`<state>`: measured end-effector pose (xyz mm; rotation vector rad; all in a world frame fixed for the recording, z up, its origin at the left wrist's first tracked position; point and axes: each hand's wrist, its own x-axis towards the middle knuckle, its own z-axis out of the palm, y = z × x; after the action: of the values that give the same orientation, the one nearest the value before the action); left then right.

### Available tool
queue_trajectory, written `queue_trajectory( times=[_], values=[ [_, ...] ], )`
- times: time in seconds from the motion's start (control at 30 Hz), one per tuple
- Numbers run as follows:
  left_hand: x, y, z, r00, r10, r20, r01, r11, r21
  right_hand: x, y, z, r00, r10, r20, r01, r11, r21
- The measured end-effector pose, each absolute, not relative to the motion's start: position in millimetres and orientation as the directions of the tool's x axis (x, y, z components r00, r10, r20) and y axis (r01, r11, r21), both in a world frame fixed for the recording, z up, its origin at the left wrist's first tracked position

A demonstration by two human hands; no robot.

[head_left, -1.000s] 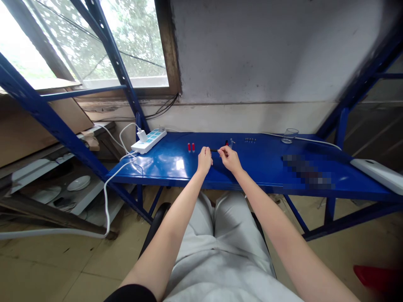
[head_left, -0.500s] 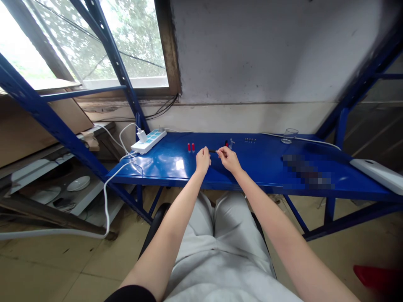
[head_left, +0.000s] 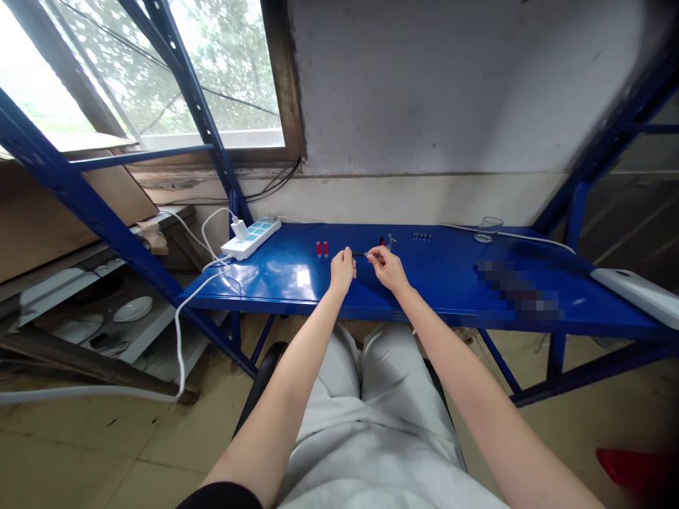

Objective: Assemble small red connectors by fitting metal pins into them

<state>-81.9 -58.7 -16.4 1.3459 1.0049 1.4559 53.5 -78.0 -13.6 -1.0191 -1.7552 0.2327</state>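
Over the blue table [head_left: 276, 290], both my hands are closed on a thin dark rod [head_left: 359, 254], held about level between them. My left hand [head_left: 342, 270] grips its left end. With pinched fingertips, my right hand [head_left: 386, 266] holds the other end, where a small light tip shows. The rod's exact kind is too small to make out. Just beyond my right hand lie a small red-and-black piece [head_left: 382, 242] and a clear bluish piece [head_left: 391, 242], partly hidden by the fingers. Two small red cylinders with pale ends [head_left: 322, 249] are side by side left of my left hand.
Several tiny metal pieces [head_left: 422, 237] are lined up toward the back. A clear glass [head_left: 486, 229] stands back right, near a white cable. A blurred dark object [head_left: 517, 288] and a white device [head_left: 636, 291] are at right. The white power strip [head_left: 252, 238] lies at left.
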Motion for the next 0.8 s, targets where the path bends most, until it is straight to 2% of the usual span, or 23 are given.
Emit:
queue_trajectory(
  times=[0.2, 0.47, 0.6, 0.8],
  values=[
    [-82.2, -56.1, -18.3, -0.017, 0.962, 0.271, -0.094, -0.272, 0.958, 53.9, -77.2, -15.1, -0.089, 0.685, 0.723, 0.592, 0.620, -0.515],
    [-81.9, -55.1, -18.3, 0.048, 0.938, 0.342, -0.051, -0.340, 0.939, 56.1, -79.0, -14.2, -0.001, 0.772, 0.635, 0.591, 0.513, -0.623],
    [-81.7, -56.5, -17.8, 0.083, 0.929, 0.360, -0.021, -0.359, 0.933, 58.0, -79.0, -13.5, 0.017, 0.774, 0.632, 0.618, 0.489, -0.615],
    [-81.7, -56.6, -18.7, 0.065, 0.923, 0.378, 0.007, -0.379, 0.925, 58.6, -76.1, -15.5, 0.013, 0.746, 0.666, 0.590, 0.532, -0.607]
  ],
)
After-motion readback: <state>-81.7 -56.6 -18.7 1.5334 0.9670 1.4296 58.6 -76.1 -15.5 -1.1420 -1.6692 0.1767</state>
